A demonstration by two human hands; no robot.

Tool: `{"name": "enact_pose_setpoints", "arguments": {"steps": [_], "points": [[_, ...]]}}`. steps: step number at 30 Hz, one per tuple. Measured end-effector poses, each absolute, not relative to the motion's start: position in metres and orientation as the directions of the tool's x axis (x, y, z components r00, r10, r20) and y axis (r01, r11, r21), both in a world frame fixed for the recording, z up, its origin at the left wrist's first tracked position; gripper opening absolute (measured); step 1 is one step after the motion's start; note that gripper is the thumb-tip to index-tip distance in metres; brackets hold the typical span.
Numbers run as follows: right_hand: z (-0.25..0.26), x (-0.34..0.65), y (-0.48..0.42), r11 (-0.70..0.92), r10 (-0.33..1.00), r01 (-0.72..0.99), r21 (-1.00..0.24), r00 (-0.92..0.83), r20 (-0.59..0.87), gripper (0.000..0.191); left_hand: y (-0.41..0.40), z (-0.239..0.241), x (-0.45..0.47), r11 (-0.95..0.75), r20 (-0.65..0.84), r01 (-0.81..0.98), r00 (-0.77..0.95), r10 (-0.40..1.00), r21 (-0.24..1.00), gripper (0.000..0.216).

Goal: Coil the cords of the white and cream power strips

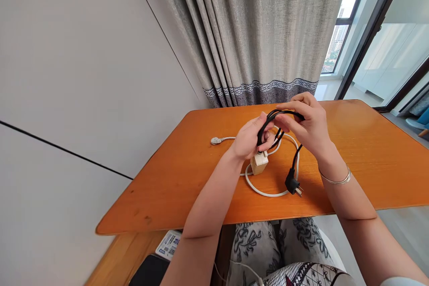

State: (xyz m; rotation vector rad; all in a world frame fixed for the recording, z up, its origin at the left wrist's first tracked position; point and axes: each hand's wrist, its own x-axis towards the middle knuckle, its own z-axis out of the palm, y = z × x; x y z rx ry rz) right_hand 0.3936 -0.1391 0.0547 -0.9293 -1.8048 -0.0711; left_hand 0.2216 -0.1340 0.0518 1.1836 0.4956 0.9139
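A black power cord (273, 115) is looped between my two hands above the table. My left hand (250, 138) is closed around the left side of the loops. On the right, my right hand (306, 118) pinches the cord between thumb and fingers. The cord's black plug (292, 183) hangs below my right hand, prongs pointing down and right. Under my left hand sits a small cream-coloured block (259, 163), its top partly hidden. A white cable (268, 195) curves around it on the table, and a white plug (216, 140) lies to the left.
The orange-brown wooden table (181, 178) has its near edge just above my lap. Behind it hangs a grey curtain (264, 31), with a white wall (83, 76) at left. Below the table's left side are a black object (149, 270) and a printed white item (168, 245).
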Motion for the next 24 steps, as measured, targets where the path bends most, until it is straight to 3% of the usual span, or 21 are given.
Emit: {"name": "enact_pose_setpoints", "arguments": {"steps": [10,18,24], "points": [[0.053,0.401,-0.126,0.683,0.684,0.656,-0.321,-0.422,0.594,0.052,-0.127,0.063,0.218,0.399,-0.053,-0.504,0.568,0.821,0.766,0.055],[0.055,0.401,-0.125,0.663,0.712,0.632,-0.402,-0.366,0.599,0.037,-0.131,0.063,0.217,0.430,-0.076,-0.446,0.619,0.782,0.785,0.063],[0.055,0.409,-0.122,0.701,0.713,0.412,-0.582,-0.394,0.580,0.033,-0.130,0.060,0.215,0.445,-0.056,-0.446,0.654,0.754,0.776,0.059]]}}
